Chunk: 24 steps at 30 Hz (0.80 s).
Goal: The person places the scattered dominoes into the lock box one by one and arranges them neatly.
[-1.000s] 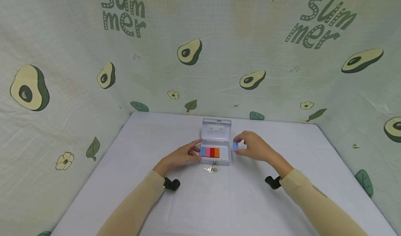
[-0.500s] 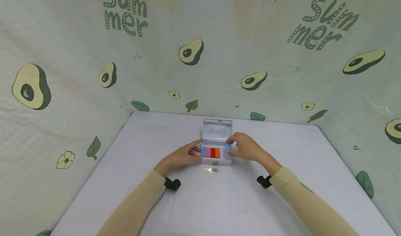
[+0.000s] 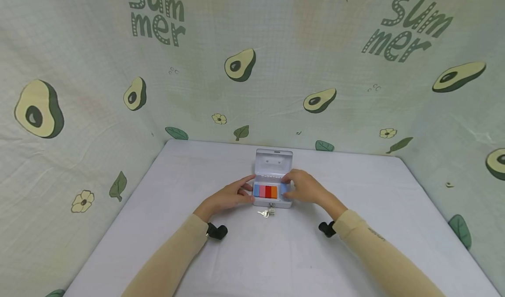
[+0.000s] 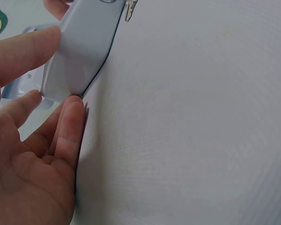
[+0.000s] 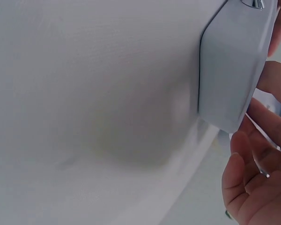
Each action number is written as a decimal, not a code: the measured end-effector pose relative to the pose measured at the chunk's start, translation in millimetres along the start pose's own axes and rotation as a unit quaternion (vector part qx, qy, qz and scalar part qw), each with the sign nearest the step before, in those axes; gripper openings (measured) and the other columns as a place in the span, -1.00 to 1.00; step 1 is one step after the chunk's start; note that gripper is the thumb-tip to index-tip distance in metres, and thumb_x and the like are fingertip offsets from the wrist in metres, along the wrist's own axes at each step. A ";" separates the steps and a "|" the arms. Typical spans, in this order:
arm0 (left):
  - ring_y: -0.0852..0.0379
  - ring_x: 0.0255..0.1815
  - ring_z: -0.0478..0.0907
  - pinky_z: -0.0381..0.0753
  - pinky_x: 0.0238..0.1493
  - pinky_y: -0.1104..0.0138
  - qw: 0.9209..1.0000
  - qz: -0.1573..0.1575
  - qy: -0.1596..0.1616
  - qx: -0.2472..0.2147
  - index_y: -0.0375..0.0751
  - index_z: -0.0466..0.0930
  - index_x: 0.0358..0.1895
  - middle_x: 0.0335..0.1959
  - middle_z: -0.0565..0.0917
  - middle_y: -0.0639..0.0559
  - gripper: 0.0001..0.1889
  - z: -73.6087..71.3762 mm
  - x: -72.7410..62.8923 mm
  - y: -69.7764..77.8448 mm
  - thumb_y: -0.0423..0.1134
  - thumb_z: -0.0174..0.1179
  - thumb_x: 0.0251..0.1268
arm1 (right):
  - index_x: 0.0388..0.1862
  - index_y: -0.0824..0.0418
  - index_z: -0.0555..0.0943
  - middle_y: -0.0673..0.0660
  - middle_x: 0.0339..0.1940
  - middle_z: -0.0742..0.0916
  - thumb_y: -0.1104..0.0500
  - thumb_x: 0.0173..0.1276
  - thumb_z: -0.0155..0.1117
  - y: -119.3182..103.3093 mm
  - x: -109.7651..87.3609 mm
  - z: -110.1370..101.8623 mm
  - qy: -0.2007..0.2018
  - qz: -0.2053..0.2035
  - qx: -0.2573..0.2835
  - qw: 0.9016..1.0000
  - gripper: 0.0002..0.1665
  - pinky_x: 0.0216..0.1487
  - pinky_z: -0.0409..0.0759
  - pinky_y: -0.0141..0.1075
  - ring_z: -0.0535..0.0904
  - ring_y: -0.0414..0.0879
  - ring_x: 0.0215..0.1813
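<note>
A small pale metal cash box (image 3: 262, 203) stands on the table, its hinged lid (image 3: 274, 163) raised. Blue (image 3: 256, 191), pink (image 3: 262, 191), red (image 3: 268, 192) and orange (image 3: 274, 192) blocks lie side by side inside, toward the left. My right hand (image 3: 305, 187) pinches another light blue block (image 3: 283, 188) between thumb and fingers, within the box just right of the orange one. My left hand (image 3: 226, 196) holds the box's left end, thumb near the front corner and index finger near the hinge. In the right wrist view the box wall (image 5: 232, 65) hides the held block.
Keys (image 3: 265, 213) hang from the lock at the box's front. White cloth covers the table (image 3: 252, 253). A patterned fabric curtain (image 3: 276, 69) rises behind the table and along both sides.
My right hand has moved left with the light blue block, from outside the box's right wall to inside, beside the orange block. My left hand has stayed at the box's left end.
</note>
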<state>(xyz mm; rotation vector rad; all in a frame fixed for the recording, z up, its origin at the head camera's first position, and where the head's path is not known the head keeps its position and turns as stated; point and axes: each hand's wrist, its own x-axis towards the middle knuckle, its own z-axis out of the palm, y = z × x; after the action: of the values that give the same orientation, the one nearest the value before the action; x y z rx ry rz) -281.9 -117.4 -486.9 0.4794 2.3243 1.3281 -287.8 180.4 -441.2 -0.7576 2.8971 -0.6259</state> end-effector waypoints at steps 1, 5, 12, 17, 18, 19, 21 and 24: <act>0.08 0.22 0.54 0.52 0.39 0.01 1.000 -0.001 -0.001 0.000 0.27 0.16 0.71 0.34 0.54 0.03 -0.15 -0.1 0.2 -0.1 0.02 0.38 0.44 | 0.12 0.28 0.76 0.09 -0.06 0.75 0.18 0.26 0.63 0.0 0.5 1.1 0.000 0.000 -0.001 1.000 -0.54 0.20 0.68 -0.01 0.64 0.02 0.02; 0.08 0.21 0.54 0.52 0.39 -0.01 1.000 0.001 -0.002 0.003 0.25 0.15 0.71 0.34 0.54 0.02 -0.15 -0.3 0.3 -0.4 0.00 0.37 0.45 | 0.12 0.27 0.76 0.09 -0.06 0.75 0.18 0.26 0.64 -1.6 1.5 4.2 -0.004 0.004 -0.002 1.000 -0.54 0.21 0.68 -0.03 0.64 0.02 0.01; 0.08 0.21 0.54 0.51 0.41 0.01 1.000 -0.002 0.000 0.000 0.28 0.15 0.71 0.34 0.55 0.04 -0.15 -0.3 0.9 -1.0 0.02 0.37 0.45 | 0.11 0.27 0.76 0.12 -0.04 0.76 0.19 0.25 0.65 -3.0 3.6 7.3 -0.005 0.002 -0.005 1.000 -0.54 0.23 0.68 -0.02 0.65 0.04 0.02; 0.09 0.21 0.54 0.52 0.41 -0.01 1.000 -0.002 0.001 -0.002 0.29 0.15 0.71 0.34 0.55 0.04 -0.14 -0.2 1.6 -2.3 0.04 0.39 0.43 | 0.13 0.26 0.76 0.12 -0.02 0.77 0.17 0.27 0.64 -2.9 5.0 10.3 -0.007 -0.001 -0.018 1.000 -0.53 0.23 0.68 -0.04 0.66 0.04 0.03; 0.09 0.21 0.54 0.52 0.41 -0.01 1.000 -0.002 0.000 -0.002 0.29 0.16 0.71 0.34 0.55 0.04 -0.14 -0.2 1.8 -2.5 0.04 0.39 0.43 | 0.13 0.26 0.76 0.12 -0.02 0.77 0.16 0.27 0.64 -2.8 5.0 10.7 -0.007 -0.002 -0.019 1.000 -0.53 0.23 0.68 -0.03 0.66 0.05 0.03; 0.09 0.21 0.54 0.52 0.41 -0.01 1.000 -0.001 0.000 -0.001 0.28 0.15 0.71 0.34 0.55 0.04 -0.14 -0.1 2.2 -2.9 0.05 0.40 0.43 | 0.13 0.26 0.77 0.13 -0.02 0.78 0.16 0.27 0.64 -3.3 4.9 10.8 -0.007 -0.001 -0.019 1.000 -0.54 0.23 0.68 -0.03 0.66 0.05 0.03; 0.09 0.21 0.54 0.52 0.40 -0.01 1.000 0.000 0.000 0.000 0.28 0.16 0.71 0.34 0.55 0.04 -0.13 0.0 2.4 -3.3 0.05 0.40 0.42 | 0.12 0.27 0.77 0.14 -0.02 0.78 0.17 0.27 0.64 -4.1 4.7 11.0 -0.007 -0.003 -0.019 1.000 -0.54 0.22 0.69 -0.03 0.66 0.05 0.02; 0.08 0.21 0.54 0.52 0.40 -0.01 1.000 -0.002 0.000 -0.002 0.28 0.16 0.71 0.33 0.55 0.04 -0.14 -0.3 1.7 -3.3 0.05 0.40 0.42 | 0.11 0.28 0.77 0.15 -0.03 0.77 0.18 0.26 0.65 -4.9 4.8 11.9 -0.008 -0.004 -0.020 1.000 -0.55 0.20 0.69 -0.04 0.65 0.03 0.00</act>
<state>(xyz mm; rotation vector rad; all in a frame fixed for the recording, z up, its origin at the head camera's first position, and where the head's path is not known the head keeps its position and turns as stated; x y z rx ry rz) -283.8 -118.3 -489.9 0.4746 2.3210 1.3305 -287.7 169.8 -450.0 -0.7767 2.9013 -0.5608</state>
